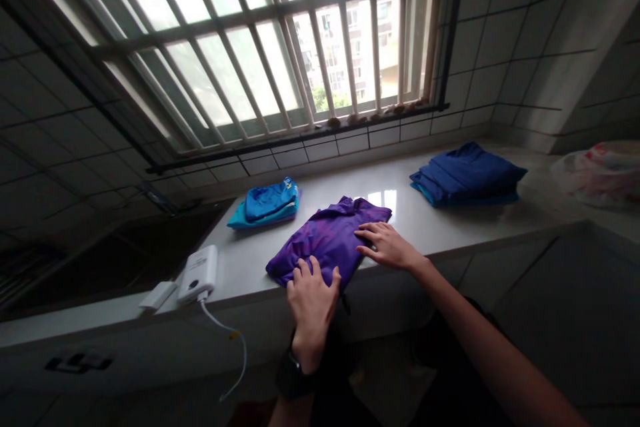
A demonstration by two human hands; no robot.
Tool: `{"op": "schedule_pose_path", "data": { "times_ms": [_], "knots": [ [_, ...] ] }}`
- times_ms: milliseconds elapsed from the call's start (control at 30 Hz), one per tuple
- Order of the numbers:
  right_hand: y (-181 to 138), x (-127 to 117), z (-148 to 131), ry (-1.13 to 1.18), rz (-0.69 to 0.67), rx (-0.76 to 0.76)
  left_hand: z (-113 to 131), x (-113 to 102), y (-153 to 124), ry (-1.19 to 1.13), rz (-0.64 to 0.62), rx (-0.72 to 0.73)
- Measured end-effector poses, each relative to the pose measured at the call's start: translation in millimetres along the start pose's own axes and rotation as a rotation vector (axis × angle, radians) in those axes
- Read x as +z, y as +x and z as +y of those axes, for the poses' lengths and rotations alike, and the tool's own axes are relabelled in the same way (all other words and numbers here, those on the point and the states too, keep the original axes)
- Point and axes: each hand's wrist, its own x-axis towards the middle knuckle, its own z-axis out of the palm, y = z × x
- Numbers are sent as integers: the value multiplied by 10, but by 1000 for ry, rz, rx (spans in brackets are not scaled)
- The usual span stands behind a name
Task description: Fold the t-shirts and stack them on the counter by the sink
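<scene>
Head view: on the white countertop (240, 260), near the middle of its front edge, a folded purple garment (333, 230), laid out flat, lower tip at the edge, pinkish patches across the upper face. On its near part, the left hand (311, 303), palm down, fingers spread and slightly bent, thumb out to the side; around the wrist, a dark watch (295, 373). On its right part, the right hand (390, 247), also palm down, fingers stretched forward with small gaps, thumb held apart. Hard to tell in this dim light whether pressing firmly or just resting on the cloth. Behind and to the left, a small blue folded pile (270, 201); to the right, well apart, a dark blue folded pile (467, 173), and past that a see-through plastic bag (603, 173). Near the front edge at left, a white box-shaped device (199, 271) with a white cable (243, 340) hanging down, and just beside, a smaller white block (159, 295). Farther left, a dark sink (135, 243). Above, a barred window (300, 9).
</scene>
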Motion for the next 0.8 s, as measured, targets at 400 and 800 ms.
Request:
{"op": "schedule_pose_path", "data": {
  "times_ms": [400, 800],
  "knots": [
    [369, -35, -86, -194, -80, 157, -467, 214, 622, -261, -119, 228],
    [526, -32, -477, -111, 4, 324, -443, 222, 587, -295, -107, 203]
  ]
}}
